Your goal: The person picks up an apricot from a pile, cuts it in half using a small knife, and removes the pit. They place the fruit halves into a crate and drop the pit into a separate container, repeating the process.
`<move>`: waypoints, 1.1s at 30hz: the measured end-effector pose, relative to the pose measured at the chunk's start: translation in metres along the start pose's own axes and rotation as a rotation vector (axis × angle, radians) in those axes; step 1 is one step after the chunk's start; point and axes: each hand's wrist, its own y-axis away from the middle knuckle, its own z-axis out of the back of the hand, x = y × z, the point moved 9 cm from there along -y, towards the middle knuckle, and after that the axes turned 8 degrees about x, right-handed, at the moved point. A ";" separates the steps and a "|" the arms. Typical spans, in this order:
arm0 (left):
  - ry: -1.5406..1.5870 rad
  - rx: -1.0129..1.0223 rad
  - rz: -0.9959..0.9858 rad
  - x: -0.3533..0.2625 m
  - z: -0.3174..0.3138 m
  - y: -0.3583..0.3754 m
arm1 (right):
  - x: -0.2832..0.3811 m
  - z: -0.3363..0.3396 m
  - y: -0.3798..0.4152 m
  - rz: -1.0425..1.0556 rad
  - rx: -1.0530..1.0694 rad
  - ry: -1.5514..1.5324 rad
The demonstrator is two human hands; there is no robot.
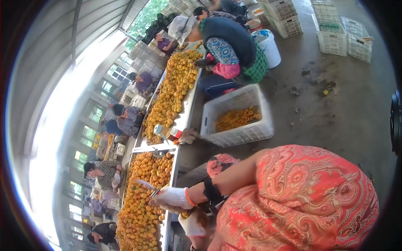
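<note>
My right hand (173, 198), in a whitish glove with an orange cuff, is closed on a small knife (155, 193) above the fruit; its blade looks blurred. Beside it, my left hand (193, 224), also gloved, holds an orange fruit (184, 214) at the table's edge. Many orange fruits (140, 205) are heaped on the long metal-edged table (174, 165) before me. The hands are near each other; whether the blade touches any fruit cannot be made out.
A white crate (238, 137) with orange fruit pieces stands on the floor. Near the table joint are a jar (173, 134) and a glove (188, 136). A co-worker in a hat (228, 46) sits further along; others work across the table. Stacked crates (333, 39) and a white bucket (268, 48) stand beyond.
</note>
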 end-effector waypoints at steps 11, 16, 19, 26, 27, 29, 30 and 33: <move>0.039 0.176 0.101 -0.027 -0.006 0.023 | 0.027 -0.017 0.009 0.019 0.173 0.377; -0.547 0.257 -0.112 -0.045 -0.004 0.024 | 0.051 -0.036 0.025 0.007 0.106 0.534; -0.144 0.212 -0.052 -0.052 -0.006 0.028 | 0.078 -0.042 0.025 0.133 0.089 0.436; 0.519 0.091 -0.179 -0.047 0.023 0.026 | 0.075 -0.065 0.019 0.292 0.297 0.065; 0.526 0.137 -0.204 -0.042 0.028 0.023 | 0.072 -0.064 0.018 0.308 0.242 0.054; 0.543 0.083 -0.242 -0.041 0.030 0.027 | 0.063 -0.057 0.012 0.315 0.180 0.048; 0.551 0.045 -0.290 -0.042 0.032 0.028 | 0.061 -0.055 0.007 0.371 0.190 0.079; 0.534 0.019 -0.304 -0.039 0.034 0.028 | 0.055 -0.050 -0.006 0.450 0.235 0.230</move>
